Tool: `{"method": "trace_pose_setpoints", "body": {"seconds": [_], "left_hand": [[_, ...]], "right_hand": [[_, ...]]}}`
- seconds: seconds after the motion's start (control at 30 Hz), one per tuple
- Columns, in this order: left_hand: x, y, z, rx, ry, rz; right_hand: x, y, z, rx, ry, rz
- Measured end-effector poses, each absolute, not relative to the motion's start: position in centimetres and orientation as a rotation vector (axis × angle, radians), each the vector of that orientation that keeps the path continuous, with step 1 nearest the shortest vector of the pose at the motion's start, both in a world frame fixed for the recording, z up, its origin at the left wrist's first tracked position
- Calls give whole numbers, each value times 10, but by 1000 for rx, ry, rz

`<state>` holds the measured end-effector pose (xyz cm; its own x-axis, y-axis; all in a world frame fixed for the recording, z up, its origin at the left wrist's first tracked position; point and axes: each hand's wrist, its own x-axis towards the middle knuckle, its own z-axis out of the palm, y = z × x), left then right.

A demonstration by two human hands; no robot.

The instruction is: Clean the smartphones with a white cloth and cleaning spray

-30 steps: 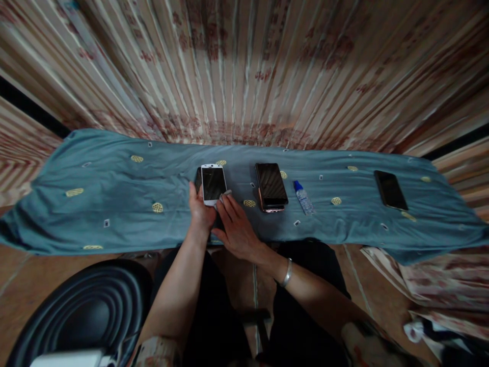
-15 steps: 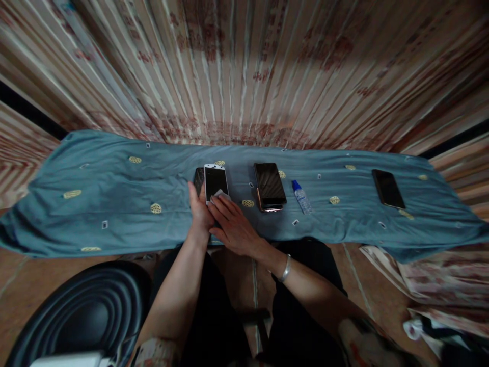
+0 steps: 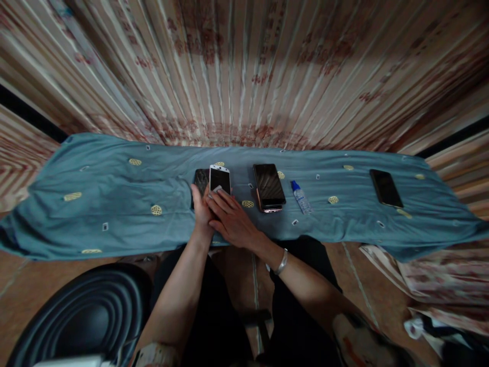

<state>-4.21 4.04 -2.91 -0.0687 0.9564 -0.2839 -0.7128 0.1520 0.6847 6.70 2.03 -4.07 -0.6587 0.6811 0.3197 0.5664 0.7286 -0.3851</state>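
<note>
A white-framed phone [image 3: 220, 177] with a dark screen rests in my left hand [image 3: 202, 213], which holds it from the left and below, thumb pointing up. My right hand [image 3: 236, 223] lies across the lower part of the screen, its fingers pressing a small pale cloth [image 3: 217, 189] on the glass. The phone's lower end is hidden by my hands. Just behind my left hand, a dark phone [image 3: 200, 178] lies on the blue-green cloth cover, partly covered from view.
Right of my hands is a stack of phones [image 3: 269, 183]. Beside it lies a small clear bottle [image 3: 301, 199] with a blue cap. Another dark phone [image 3: 386, 188] lies far right on the table cover [image 3: 114, 204]. A curtain [image 3: 237, 76] hangs behind; a black round stool [image 3: 84, 321] stands lower left.
The white phone has shifted a little to the right and tilted, and more of the dark phone behind it shows. My right hand keeps the small cloth on the screen.
</note>
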Motion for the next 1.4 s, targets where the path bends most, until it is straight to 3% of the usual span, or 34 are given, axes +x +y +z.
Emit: {"method": "trace_pose_setpoints", "body": {"seconds": [0.77,1.4], "left_hand": [[-25,25,-36,520,847,1467],[-25,19,-38,648,872,1459]], "right_hand": [[79,52,-26,-1147,-2350,234],[96,68,-33,-1190,-2113,355]]}}
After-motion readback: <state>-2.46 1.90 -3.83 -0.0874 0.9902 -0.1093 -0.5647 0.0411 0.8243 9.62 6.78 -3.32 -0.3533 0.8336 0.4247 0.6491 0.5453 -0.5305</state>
